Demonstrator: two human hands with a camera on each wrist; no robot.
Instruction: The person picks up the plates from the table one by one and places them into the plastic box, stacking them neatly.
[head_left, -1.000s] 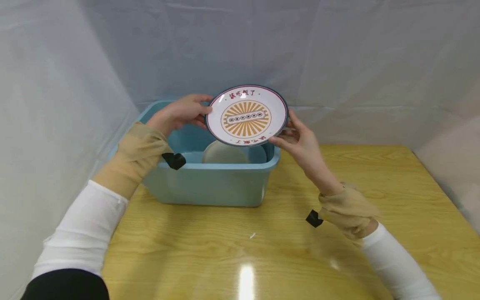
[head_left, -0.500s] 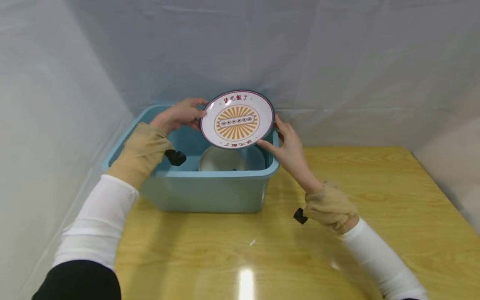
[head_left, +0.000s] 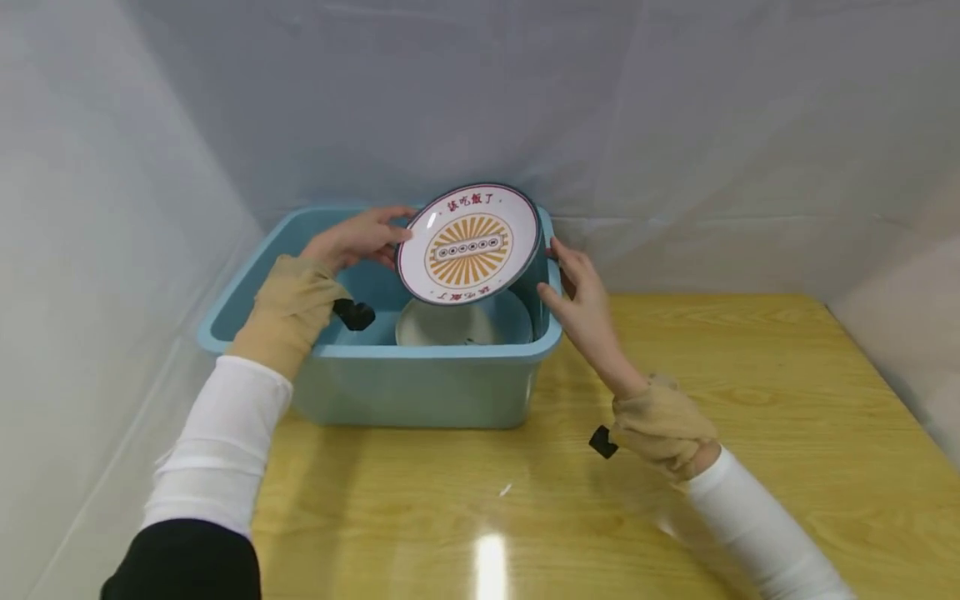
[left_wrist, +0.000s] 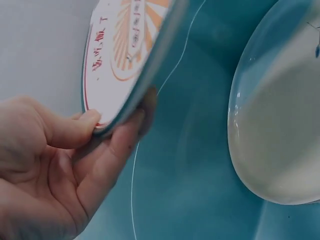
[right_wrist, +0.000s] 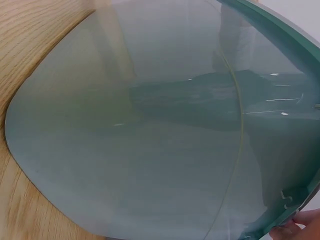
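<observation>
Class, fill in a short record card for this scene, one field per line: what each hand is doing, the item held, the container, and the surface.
Left hand: pinches the plate's left edge
Right hand: at the bin's right rim, no longer on the plate
Plate: patterned, tilted, above the bin
Bin: blue plastic, a white dish inside
Surface: wooden table

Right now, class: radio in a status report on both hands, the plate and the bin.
Left hand pinches plate rim. Right hand open at bin right rim, off the plate. Plate tilted over bin. White bowl directly beneath.
</observation>
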